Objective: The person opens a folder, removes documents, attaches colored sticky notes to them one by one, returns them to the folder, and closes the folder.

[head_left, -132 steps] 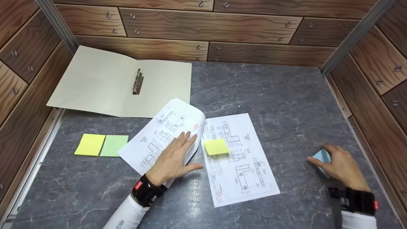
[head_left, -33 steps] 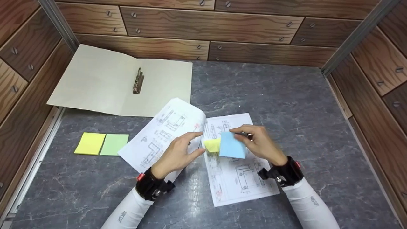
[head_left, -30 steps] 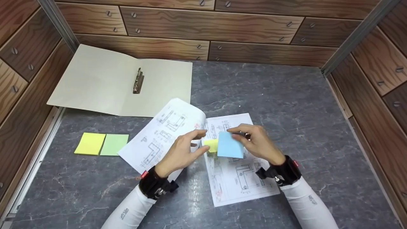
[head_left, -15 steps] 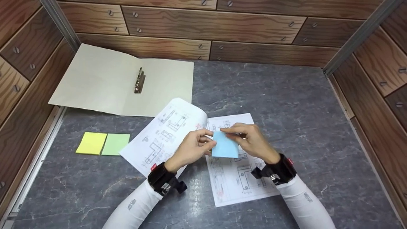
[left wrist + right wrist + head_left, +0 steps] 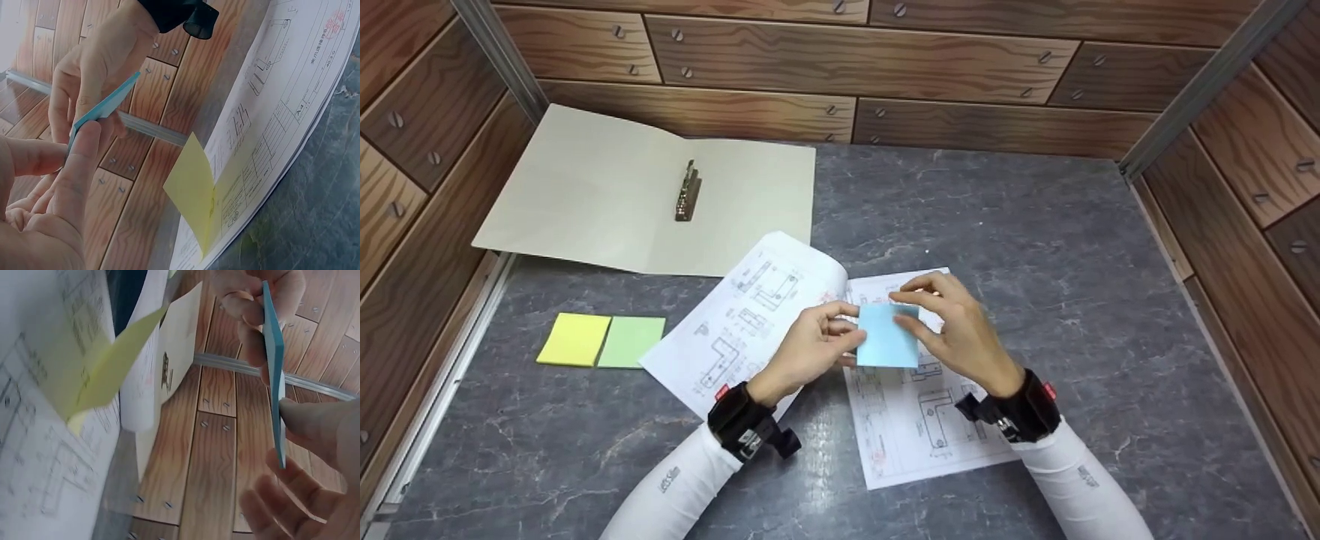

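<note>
Over the right-hand drawing sheet (image 5: 900, 442), a blue sticky note pad (image 5: 887, 345) is held up between both hands. My left hand (image 5: 808, 346) pinches its left edge, thumb in front and fingers behind. My right hand (image 5: 969, 336) has its thumb on the face near the top right corner and its index finger at the top edge. Both wrist views show the pad edge-on. A yellow sticky note (image 5: 190, 194) stands half lifted from the sheet in the left wrist view; the blue pad hides it in the head view.
Left of the hands, a turned-over drawing page (image 5: 727, 322) curls at its fold. A yellow pad (image 5: 574, 340) and a green pad (image 5: 631, 342) lie side by side farther left. Behind them lies an open cream folder (image 5: 585, 187) with a metal clip (image 5: 687, 193). Wood-patterned walls enclose the table.
My right hand has brought the blue pad from the table's right side to the middle. The left hand has left the turned page and gripped the pad's left edge. The right fingers have shifted slightly.
</note>
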{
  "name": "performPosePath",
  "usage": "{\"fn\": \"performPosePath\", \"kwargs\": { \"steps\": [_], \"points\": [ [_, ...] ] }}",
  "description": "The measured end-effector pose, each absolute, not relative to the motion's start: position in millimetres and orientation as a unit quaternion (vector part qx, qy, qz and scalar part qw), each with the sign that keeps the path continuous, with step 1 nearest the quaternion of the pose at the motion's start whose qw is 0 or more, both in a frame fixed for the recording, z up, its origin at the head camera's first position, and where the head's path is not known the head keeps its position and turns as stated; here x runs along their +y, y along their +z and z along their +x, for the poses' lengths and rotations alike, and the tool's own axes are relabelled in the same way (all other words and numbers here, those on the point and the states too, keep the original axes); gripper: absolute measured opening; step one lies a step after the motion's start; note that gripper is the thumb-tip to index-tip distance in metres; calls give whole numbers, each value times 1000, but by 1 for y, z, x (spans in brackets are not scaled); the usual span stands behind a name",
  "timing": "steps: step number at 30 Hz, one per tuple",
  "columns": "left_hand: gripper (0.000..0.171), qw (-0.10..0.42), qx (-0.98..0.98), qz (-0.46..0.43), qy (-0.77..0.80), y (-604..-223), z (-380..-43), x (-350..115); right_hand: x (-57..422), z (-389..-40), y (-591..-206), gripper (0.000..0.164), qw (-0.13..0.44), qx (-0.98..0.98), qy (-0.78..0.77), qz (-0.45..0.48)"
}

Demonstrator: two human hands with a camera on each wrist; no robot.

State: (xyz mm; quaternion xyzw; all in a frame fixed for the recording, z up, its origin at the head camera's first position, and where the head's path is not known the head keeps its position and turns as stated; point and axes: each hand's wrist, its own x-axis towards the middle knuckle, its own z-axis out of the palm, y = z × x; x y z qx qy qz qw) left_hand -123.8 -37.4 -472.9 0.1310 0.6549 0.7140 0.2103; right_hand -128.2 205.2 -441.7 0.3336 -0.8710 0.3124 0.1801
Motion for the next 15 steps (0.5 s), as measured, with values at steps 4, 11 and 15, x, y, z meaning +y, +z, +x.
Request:
{"fn": "performPosePath", "kwargs": {
  "steps": [4, 11, 15],
  "points": [
    [38, 206, 651, 130, 719, -473, -125, -39, 203, -120, -436, 30, 242, -863, 260, 360],
    [35, 211, 632, 140, 733, -469, -123, -41, 188, -105, -439, 36, 258, -840, 211, 427],
    [35, 217, 623, 138, 739, -467, -123, -41, 183, -99, -445, 41, 261, -844, 177, 433]
  ]
}}
